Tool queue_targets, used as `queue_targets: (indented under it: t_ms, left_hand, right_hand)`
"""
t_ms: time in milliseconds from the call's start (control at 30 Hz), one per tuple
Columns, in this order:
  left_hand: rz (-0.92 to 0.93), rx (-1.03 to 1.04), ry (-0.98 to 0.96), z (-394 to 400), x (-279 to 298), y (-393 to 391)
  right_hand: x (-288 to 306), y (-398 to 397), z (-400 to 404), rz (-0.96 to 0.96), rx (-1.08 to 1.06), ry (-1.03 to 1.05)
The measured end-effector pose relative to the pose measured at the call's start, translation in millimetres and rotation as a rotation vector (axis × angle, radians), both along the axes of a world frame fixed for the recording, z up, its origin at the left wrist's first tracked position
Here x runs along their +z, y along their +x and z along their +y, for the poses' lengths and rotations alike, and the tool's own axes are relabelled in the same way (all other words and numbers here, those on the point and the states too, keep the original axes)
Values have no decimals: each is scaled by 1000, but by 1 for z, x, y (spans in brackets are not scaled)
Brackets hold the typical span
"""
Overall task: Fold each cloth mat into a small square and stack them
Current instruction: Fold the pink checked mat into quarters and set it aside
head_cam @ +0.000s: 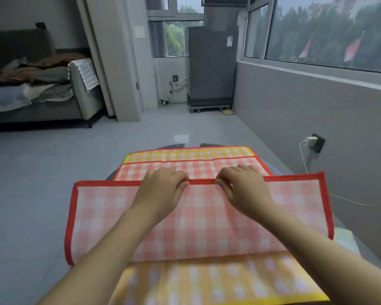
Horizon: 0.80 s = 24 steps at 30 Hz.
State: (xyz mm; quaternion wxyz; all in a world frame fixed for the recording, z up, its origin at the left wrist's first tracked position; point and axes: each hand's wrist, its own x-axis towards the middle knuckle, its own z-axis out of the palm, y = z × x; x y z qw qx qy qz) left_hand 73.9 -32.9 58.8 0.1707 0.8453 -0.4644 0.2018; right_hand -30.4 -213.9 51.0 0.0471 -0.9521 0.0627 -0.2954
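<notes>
A red-checked cloth mat (110,216) with a red border lies across a small round table (185,145). Its near half is lifted and turned over toward the far side, pale underside up. My left hand (163,190) and my right hand (242,188) both pinch the raised red edge near its middle, close together. Beneath it lies an orange-checked mat (207,280) with a yellow border, showing in front of me and again at the table's far edge (189,154).
Grey tiled floor surrounds the table. A grey wall with windows runs along the right, with a charger plugged into a socket (311,142) and its cable trailing down. A sofa piled with clothes (31,84) is at far left, a dark fridge (211,67) at the back.
</notes>
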Motion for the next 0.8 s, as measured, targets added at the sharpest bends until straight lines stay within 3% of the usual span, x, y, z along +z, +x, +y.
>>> queue_targets:
  t_ms: [233,367,700,800]
  left_hand:
    - [197,91,87,-14,-60,34]
    - [300,98,40,-16,-79,43]
    - [200,146,75,-25,-83,29]
    - [307,138,211,-25,-76,-5]
  right_hand:
    - [-52,46,-11,190,-32,135]
    - [-71,53,-16,258,-55,143]
    - [-82,56,-13,193,-83,80]
    - [-86,56,-12,179,-77,97]
